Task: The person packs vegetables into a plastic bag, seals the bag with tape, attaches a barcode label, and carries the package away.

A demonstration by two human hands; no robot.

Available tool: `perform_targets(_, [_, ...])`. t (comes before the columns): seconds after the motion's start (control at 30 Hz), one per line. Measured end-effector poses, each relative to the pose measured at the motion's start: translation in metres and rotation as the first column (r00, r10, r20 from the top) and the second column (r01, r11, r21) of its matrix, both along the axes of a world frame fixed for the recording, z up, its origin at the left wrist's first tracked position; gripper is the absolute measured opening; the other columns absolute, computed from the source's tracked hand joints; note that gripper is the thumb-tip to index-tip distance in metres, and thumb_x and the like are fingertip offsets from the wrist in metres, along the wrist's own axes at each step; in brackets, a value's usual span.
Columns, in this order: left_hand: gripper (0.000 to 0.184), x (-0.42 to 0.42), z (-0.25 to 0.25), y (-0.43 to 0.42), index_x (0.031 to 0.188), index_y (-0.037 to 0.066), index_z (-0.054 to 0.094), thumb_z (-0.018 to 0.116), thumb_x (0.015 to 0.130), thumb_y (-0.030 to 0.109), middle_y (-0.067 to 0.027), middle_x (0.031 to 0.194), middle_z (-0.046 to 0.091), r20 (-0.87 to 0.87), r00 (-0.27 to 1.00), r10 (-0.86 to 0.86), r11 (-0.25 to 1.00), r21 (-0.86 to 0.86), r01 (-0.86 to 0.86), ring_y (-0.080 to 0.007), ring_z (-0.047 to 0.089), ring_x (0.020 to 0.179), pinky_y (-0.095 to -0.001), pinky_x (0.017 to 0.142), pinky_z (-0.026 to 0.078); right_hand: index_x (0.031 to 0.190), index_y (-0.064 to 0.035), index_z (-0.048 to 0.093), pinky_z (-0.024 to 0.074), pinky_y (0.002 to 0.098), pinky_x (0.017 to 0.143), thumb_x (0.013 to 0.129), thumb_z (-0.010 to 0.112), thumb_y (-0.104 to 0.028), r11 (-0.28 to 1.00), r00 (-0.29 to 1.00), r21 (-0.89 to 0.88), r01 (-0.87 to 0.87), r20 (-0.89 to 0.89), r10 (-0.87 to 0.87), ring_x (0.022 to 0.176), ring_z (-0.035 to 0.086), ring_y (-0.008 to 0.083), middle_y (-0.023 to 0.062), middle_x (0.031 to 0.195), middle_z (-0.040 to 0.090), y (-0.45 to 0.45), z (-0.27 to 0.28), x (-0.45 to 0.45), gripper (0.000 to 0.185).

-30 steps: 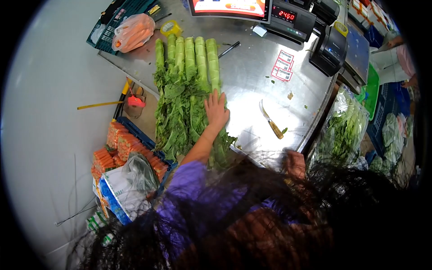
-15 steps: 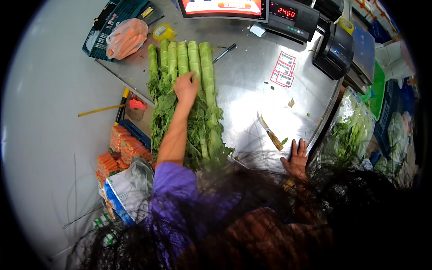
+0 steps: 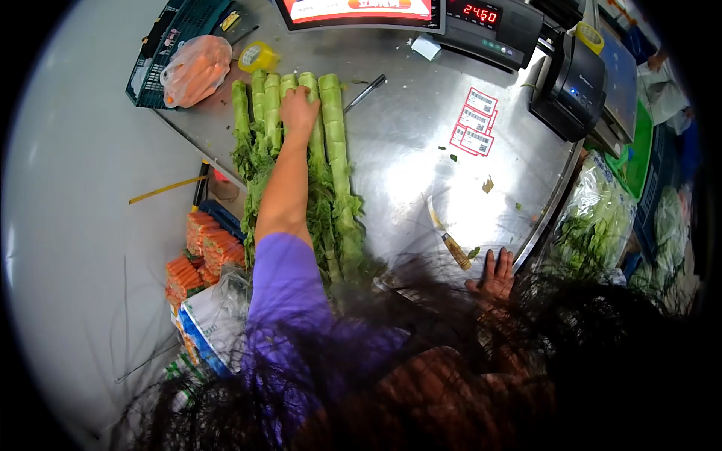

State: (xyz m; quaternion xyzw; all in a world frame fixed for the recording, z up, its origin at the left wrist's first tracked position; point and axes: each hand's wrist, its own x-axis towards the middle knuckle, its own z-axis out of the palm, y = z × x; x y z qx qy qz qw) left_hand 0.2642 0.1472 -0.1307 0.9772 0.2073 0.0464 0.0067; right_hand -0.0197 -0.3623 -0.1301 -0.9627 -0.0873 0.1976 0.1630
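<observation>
Several celtuce stalks (image 3: 336, 150) with thick pale green stems and leafy ends lie side by side on the metal table. My left hand (image 3: 298, 113) reaches over them, its fingers curled round the upper part of a middle stalk; the fingertips are partly hidden. My right hand (image 3: 496, 276) lies flat near the table's right front edge, fingers spread and holding nothing. Close to it, on the left, is a curved knife (image 3: 451, 244) with a wooden handle. Dark hair covers much of the lower view, including some of the leaves.
Barcode labels (image 3: 475, 122), a pen (image 3: 365, 93), yellow tape (image 3: 258, 57) and bagged carrots (image 3: 197, 71) lie on the table. A scale display (image 3: 485, 26) and black printer (image 3: 569, 89) stand at the back right. Carrot bundles (image 3: 214, 244) sit lower left; bagged greens (image 3: 590, 218) are beyond the right edge.
My left hand has moved up along the stalks toward their cut ends and now curls round one. My right hand stays flat on the table. The camera view has shifted slightly.
</observation>
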Motion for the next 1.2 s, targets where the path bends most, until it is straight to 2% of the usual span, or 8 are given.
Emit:
perform_targets(0.4, [0.022, -0.043, 0.078, 0.121, 0.092, 0.009, 0.066, 0.06, 0.077, 0.024, -0.0093, 0.087, 0.067, 0.531, 0.746, 0.402, 0.912, -0.307, -0.273, -0.0301, 0.062, 0.078, -0.0396, 0.074, 0.048, 0.14, -0.0074, 0.026, 0.0308, 0.0602, 0.092, 0.065, 0.072, -0.036, 1.0, 0.999, -0.022, -0.011, -0.037, 0.01, 0.135, 0.014, 0.0407, 0.022, 0.146, 0.015, 0.001, 0.004, 0.002, 0.093])
perform_targets(0.43, [0.021, -0.071, 0.071, 0.162, 0.093, 0.008, 0.066, 0.061, 0.077, 0.021, -0.01, 0.086, 0.066, 0.649, 0.696, 0.307, 0.931, -0.054, -0.36, -0.0303, 0.062, 0.079, -0.0403, 0.075, 0.048, 0.141, -0.0073, 0.026, 0.031, 0.0603, 0.091, 0.065, 0.072, -0.036, 1.0, 0.999, -0.017, -0.019, -0.028, 0.018, 0.135, 0.013, 0.0407, 0.0221, 0.146, 0.015, -0.003, 0.002, 0.005, 0.093])
perform_targets(0.47, [0.024, -0.1, 0.08, 0.168, 0.095, 0.008, 0.066, 0.062, 0.076, 0.021, -0.0107, 0.088, 0.066, 0.614, 0.75, 0.245, 0.851, 0.234, -0.469, -0.03, 0.062, 0.082, -0.0402, 0.076, 0.048, 0.141, -0.0073, 0.025, 0.0313, 0.0605, 0.091, 0.065, 0.072, -0.036, 1.0, 1.0, -0.013, -0.021, -0.017, 0.021, 0.135, 0.013, 0.0408, 0.0222, 0.146, 0.015, -0.003, 0.002, 0.004, 0.094])
perform_targets(0.57, [0.03, -0.184, 0.088, 0.227, 0.102, 0.009, 0.066, 0.06, 0.077, 0.024, -0.0117, 0.096, 0.066, -0.097, 0.769, 0.631, 0.775, 0.044, -0.63, -0.029, 0.062, 0.091, -0.0395, 0.079, 0.048, 0.141, -0.007, 0.025, 0.0321, 0.0607, 0.091, 0.065, 0.072, -0.035, 0.999, 0.999, -0.038, -0.024, -0.039, 0.023, 0.135, 0.013, 0.041, 0.0228, 0.146, 0.015, 0.0, 0.009, 0.006, 0.094])
perform_targets(0.73, [0.027, -0.158, 0.071, 0.167, 0.1, 0.012, 0.067, 0.052, 0.081, 0.023, -0.011, 0.1, 0.065, 0.166, 0.876, 0.453, 0.891, -0.041, -0.453, -0.031, 0.061, 0.093, -0.04, 0.079, 0.048, 0.141, -0.0062, 0.024, 0.0318, 0.0598, 0.093, 0.064, 0.073, -0.034, 0.999, 0.999, 0.014, -0.039, 0.015, 0.039, 0.135, 0.012, 0.0426, 0.0241, 0.145, 0.014, 0.0, 0.001, 0.002, 0.095])
perform_targets(0.87, [0.023, -0.061, 0.039, 0.085, 0.094, 0.013, 0.069, 0.058, 0.077, 0.025, -0.0103, 0.093, 0.064, 0.364, 0.925, -0.11, 0.993, 0.081, 0.086, -0.0305, 0.059, 0.083, -0.0394, 0.075, 0.047, 0.141, -0.0063, 0.024, 0.0281, 0.057, 0.098, 0.063, 0.074, -0.033, 0.998, 0.998, 0.037, -0.055, 0.042, 0.054, 0.134, 0.013, 0.0433, 0.0243, 0.145, 0.014, 0.002, -0.006, 0.0, 0.096])
perform_targets(1.07, [0.032, 0.009, 0.003, 0.02, 0.105, 0.015, 0.063, 0.056, 0.083, 0.037, -0.0066, 0.106, 0.064, -0.082, 0.982, 0.169, 0.985, 0.036, -0.166, -0.0284, 0.058, 0.096, -0.0415, 0.081, 0.047, 0.14, -0.0061, 0.025, 0.0249, 0.054, 0.102, 0.063, 0.075, -0.034, 0.999, 0.998, 0.014, -0.052, 0.032, 0.051, 0.134, 0.014, 0.0434, 0.024, 0.145, 0.015, 0.005, -0.005, -0.001, 0.096])
perform_targets(1.2, [0.028, 0.008, -0.005, 0.049, 0.101, 0.015, 0.064, 0.048, 0.085, 0.032, -0.0104, 0.095, 0.065, -0.064, 0.964, 0.257, 0.955, -0.137, -0.263, -0.0314, 0.06, 0.085, -0.0421, 0.074, 0.048, 0.14, -0.0058, 0.026, 0.0244, 0.0535, 0.102, 0.064, 0.073, -0.035, 0.998, 0.996, 0.038, -0.055, 0.067, 0.052, 0.134, 0.014, 0.0434, 0.0241, 0.145, 0.015, 0.006, -0.006, -0.002, 0.094])
